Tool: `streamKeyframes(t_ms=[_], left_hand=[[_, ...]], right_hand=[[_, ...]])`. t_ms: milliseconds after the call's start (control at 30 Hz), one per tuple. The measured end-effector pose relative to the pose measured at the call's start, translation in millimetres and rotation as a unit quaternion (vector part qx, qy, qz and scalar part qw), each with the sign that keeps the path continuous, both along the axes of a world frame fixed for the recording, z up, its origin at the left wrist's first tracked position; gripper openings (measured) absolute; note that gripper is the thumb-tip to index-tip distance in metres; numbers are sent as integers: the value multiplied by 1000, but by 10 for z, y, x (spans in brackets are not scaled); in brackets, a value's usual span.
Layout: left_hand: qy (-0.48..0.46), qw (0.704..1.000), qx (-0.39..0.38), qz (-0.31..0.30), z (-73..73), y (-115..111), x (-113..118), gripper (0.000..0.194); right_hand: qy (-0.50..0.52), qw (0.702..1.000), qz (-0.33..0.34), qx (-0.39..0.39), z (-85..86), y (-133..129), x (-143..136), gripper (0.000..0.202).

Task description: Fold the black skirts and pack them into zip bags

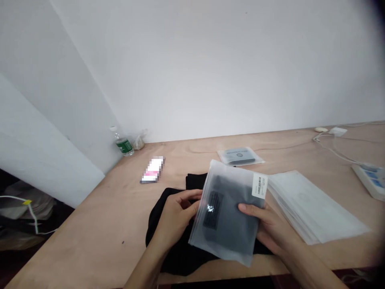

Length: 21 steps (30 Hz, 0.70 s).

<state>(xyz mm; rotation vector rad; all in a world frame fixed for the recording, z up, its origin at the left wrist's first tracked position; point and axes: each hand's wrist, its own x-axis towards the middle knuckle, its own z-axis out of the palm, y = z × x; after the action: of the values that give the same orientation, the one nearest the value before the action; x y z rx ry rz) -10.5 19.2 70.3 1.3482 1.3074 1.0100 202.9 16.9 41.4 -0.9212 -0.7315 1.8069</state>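
Note:
A frosted zip bag (231,241) with something dark and flat inside is held up in front of me, tilted, its barcode label at the upper right corner. My right hand (267,220) grips its right side, thumb on the front and fingers behind. At the bag's left edge, along the zip strip, my left hand (183,212) pinches with thumb and fingers. Black folded fabric (177,257) lies on the table beneath the bag and hands, partly hidden by them.
A stack of frosted bags (319,208) lies to the right. Behind sits another packed bag (240,156). A phone (152,170), a water bottle (123,143) and a small plastic bag (138,142) are at left. A power strip (369,180) and white cables (333,148) occupy the right.

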Motion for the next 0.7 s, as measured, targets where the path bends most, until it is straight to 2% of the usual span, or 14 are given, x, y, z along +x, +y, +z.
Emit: streamKeyframes(t_ms=[100, 233, 367, 500, 600, 700], left_hand=[[-52, 996, -44, -63, 30, -2, 83, 31], [-93, 987, -109, -74, -79, 17, 148, 31], [-137, 972, -180, -56, -257, 82, 152, 26], [-140, 971, -192, -4, -396, 146, 120, 27], [-116, 975, -191, 12, -425, 177, 91, 25], [-127, 974, -189, 4, -381, 198, 62, 23]], right_hand=[[-20, 999, 31, -3, 40, 12, -17, 38], [-39, 996, 73, -29, 34, 47, -52, 35], [-51, 996, 24, -75, -68, 83, -78, 33], [-64, 994, 2, -84, -271, 98, -29, 18], [-104, 992, 2, -70, -382, 95, 54, 23], [-142, 989, -30, -38, -356, 116, 203, 26]])
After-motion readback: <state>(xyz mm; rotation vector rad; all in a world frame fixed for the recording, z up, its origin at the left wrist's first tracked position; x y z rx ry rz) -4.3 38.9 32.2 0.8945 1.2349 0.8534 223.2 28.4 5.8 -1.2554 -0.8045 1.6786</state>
